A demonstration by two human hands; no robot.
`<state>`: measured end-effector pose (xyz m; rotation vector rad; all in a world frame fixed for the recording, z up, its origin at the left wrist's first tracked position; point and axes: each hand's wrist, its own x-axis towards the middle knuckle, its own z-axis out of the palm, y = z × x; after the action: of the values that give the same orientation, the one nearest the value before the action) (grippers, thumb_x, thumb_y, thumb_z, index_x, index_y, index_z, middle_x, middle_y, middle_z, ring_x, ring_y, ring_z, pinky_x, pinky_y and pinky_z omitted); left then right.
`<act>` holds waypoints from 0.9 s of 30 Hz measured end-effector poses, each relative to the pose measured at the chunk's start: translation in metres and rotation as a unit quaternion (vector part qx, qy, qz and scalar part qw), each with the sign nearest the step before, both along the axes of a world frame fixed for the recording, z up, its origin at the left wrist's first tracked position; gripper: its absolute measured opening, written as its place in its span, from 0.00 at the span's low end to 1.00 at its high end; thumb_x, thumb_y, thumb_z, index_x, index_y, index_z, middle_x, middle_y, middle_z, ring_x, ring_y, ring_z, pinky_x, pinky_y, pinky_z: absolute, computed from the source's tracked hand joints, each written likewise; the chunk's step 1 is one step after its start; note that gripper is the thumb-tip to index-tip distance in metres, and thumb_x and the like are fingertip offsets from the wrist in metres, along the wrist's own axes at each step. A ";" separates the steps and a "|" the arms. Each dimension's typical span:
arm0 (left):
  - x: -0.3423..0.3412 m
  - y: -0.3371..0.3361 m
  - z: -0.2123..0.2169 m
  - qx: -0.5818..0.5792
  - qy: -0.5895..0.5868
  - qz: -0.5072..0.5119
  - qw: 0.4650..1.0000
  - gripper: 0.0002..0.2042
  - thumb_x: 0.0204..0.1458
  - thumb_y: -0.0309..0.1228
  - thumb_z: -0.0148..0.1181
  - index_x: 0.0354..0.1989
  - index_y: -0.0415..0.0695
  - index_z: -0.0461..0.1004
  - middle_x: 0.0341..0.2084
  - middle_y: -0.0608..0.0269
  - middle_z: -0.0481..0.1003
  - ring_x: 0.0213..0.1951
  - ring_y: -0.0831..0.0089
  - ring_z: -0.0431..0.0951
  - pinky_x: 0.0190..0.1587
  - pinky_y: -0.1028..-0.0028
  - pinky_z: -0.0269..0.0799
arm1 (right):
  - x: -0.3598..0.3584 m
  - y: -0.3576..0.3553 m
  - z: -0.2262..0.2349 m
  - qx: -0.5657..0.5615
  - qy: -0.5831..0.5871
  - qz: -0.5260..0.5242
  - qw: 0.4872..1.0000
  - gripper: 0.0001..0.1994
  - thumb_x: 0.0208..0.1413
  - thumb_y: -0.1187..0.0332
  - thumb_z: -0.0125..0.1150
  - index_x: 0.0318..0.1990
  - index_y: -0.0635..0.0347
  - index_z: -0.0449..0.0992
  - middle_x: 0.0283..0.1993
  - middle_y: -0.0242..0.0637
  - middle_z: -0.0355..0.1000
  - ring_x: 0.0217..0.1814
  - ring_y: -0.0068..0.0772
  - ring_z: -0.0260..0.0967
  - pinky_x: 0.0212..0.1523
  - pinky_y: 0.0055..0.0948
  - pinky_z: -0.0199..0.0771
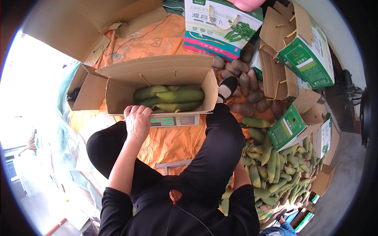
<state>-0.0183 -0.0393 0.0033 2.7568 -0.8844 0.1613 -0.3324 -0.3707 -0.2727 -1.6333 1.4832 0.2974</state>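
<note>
An open cardboard box in front of me holds several long green radishes. It stands on a digital scale, whose panel shows below the box's near edge. My left hand is closed over that near edge at its left end, fingers curled over the cardboard. My right forearm reaches forward beside my right thigh. The hand on that arm is hidden behind my leg, by a large heap of green radishes, so what it touches cannot be seen.
Brownish-red radishes lie beyond my right knee. Green-and-white cartons stand among the heap, with more at the far right. A white carton rests on a blue-and-pink box. Orange sheeting covers the floor. Another person's blue-clad limb shows at lower right.
</note>
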 end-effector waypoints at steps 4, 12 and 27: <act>-0.001 0.007 -0.004 0.006 -0.015 0.008 1.000 0.05 0.40 0.27 0.62 0.26 0.47 0.73 0.26 0.66 0.72 0.38 0.65 0.72 0.52 0.61 0.59 | 0.006 -0.017 0.047 -0.167 -0.104 0.226 0.954 0.16 0.55 0.75 0.55 0.51 0.60 0.65 0.45 0.43 0.70 0.51 0.41 0.68 0.50 0.35 0.67; 0.001 0.008 -0.012 0.007 -0.023 0.006 1.000 0.03 0.41 0.27 0.60 0.26 0.49 0.73 0.26 0.67 0.72 0.37 0.66 0.72 0.52 0.61 0.59 | 0.088 -0.037 0.232 -0.091 -0.405 0.112 0.903 0.24 0.46 0.81 0.63 0.52 0.66 0.64 0.48 0.38 0.68 0.50 0.30 0.67 0.52 0.30 0.65; -0.001 0.013 -0.013 -0.011 -0.035 -0.005 0.999 0.02 0.44 0.29 0.58 0.26 0.48 0.72 0.24 0.68 0.71 0.35 0.66 0.72 0.48 0.62 0.60 | 0.309 0.098 0.420 -0.133 -0.521 0.469 0.701 0.25 0.40 0.67 0.70 0.48 0.64 0.71 0.41 0.41 0.75 0.43 0.34 0.73 0.45 0.31 0.71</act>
<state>-0.0195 -0.0267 -0.0094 2.7403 -0.9091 0.2671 -0.0236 -0.2724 0.1469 -2.1073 -0.2534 -0.3197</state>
